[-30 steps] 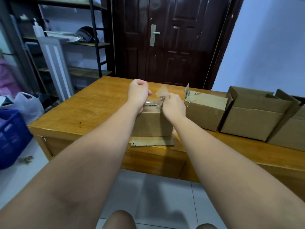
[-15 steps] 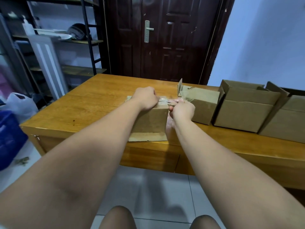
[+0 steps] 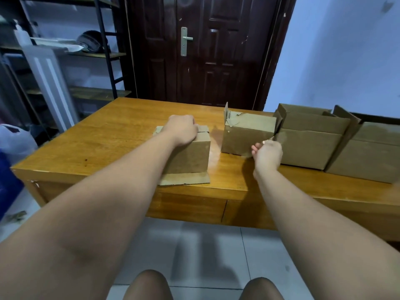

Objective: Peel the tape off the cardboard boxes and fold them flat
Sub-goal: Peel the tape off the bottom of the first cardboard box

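A small cardboard box (image 3: 190, 158) stands near the front edge of the wooden table (image 3: 104, 139), one bottom flap lying flat toward me. My left hand (image 3: 181, 129) rests on its top, fingers curled over the far edge. My right hand (image 3: 267, 153) is off to the right, in front of a second box (image 3: 244, 135), pinching a strip of clear tape (image 3: 268, 139) that is hard to make out. The slit between the small box's top flaps shows bare.
Two larger boxes, one open (image 3: 309, 139) and one closed (image 3: 368, 156), line the table's right side. A dark door (image 3: 205, 50) is behind the table. Metal shelves (image 3: 71, 53) and a white bag (image 3: 15, 139) are at left. My knees show below.
My right hand has pulled the tape off the small box's top and swung right and toward me. My left hand stayed on the box top.
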`<state>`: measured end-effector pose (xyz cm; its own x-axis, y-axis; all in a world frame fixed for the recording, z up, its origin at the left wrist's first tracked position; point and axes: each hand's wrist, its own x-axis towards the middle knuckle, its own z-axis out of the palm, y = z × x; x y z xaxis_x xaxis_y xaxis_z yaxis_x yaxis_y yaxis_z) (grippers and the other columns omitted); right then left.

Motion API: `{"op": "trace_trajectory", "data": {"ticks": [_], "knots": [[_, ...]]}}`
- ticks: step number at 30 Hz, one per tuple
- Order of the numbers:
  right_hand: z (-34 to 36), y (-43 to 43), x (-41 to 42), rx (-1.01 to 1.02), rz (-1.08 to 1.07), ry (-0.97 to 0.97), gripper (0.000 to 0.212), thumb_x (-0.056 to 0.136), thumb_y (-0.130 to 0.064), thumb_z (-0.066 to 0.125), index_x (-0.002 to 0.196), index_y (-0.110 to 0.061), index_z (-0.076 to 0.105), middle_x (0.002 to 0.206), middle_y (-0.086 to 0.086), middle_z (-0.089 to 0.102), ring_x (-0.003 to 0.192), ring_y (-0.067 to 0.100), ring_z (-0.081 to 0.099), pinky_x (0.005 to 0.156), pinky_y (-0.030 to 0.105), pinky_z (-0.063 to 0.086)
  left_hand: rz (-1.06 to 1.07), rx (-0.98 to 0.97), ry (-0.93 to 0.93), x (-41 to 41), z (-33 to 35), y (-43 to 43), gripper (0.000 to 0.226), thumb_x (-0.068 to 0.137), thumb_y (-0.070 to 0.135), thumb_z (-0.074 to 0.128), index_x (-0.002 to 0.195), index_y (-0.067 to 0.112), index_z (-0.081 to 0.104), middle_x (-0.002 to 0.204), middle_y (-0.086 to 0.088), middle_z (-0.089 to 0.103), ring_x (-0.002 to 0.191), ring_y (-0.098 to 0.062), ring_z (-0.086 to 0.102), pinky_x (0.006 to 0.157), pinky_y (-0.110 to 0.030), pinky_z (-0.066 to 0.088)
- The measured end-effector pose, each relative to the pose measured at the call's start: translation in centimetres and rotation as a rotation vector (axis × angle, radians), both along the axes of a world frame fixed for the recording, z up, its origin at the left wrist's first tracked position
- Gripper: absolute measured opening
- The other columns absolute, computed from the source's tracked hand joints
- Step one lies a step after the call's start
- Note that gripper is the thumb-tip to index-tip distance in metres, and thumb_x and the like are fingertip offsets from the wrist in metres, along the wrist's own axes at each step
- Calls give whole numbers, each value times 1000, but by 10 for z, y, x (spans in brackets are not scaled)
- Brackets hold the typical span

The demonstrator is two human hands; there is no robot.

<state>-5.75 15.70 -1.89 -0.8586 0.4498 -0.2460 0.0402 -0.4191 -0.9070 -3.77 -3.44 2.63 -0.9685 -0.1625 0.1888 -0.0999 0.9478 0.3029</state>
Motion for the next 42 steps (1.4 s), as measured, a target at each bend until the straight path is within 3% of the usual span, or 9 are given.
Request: {"op": "trace_trajectory", "data": {"ticks": [3,9,12,16,21,28,31,38,42], "knots": [[-18,16,5,450,191,12,16,97,-18,44,107,-20,56,101,2,61,91,18,59,75,28,47,-17,3,-23,-1,0,0,51,96,52,39,122,12,57,117,-7,62,110,-29,53,95,-38,42],[-13,-2,11,870,591,143,29,92,-26,60,120,-16,58,109,-5,57,104,16,54,86,29,44,-73,74,-7,2,0,-5,50,92,57,46,120,18,61,118,-2,63,109,-23,54,88,-34,45],[-1,-24,15,860,572,131,37,96,-46,47,104,-15,65,98,-6,61,101,17,56,90,32,43,-153,95,1,5,0,-5,38,94,48,49,114,20,65,114,0,66,100,-17,56,81,-30,42],[12,-42,16,955,422,189,46,102,-34,31,68,-21,59,84,1,64,96,23,57,92,38,43,-253,116,-4,10,3,-3,37,92,47,53,117,23,67,116,4,66,99,-12,55,81,-26,39],[12,-50,20,779,477,179,21,100,-11,38,103,-24,54,112,4,61,100,20,58,88,38,51,-283,119,-3,11,4,-2,41,90,49,55,120,23,66,120,4,65,102,-12,55,82,-26,40],[1,-64,39,574,317,188,28,96,-13,51,117,-24,68,122,-1,64,112,22,59,94,43,52,-311,23,95,18,0,2,41,94,46,52,122,19,65,121,1,65,109,-15,56,87,-24,37],[1,-71,52,605,294,245,31,98,-12,48,123,-18,65,127,-1,63,124,20,51,106,33,41,-352,-20,178,23,1,5,35,95,36,53,121,17,66,118,-2,67,107,-16,56,87,-23,34],[7,-69,57,610,298,255,28,97,-17,53,122,-18,64,122,-1,64,115,15,56,96,25,42,-274,-32,242,24,-2,7,29,94,34,55,111,15,70,103,-2,57,91,-13,50,80,-22,38],[13,-68,48,610,361,236,33,95,-19,56,128,-15,60,128,-1,61,119,14,53,100,27,41,-226,46,208,21,0,2,22,94,9,51,107,12,69,111,-8,55,103,-22,54,85,-22,36]]}}
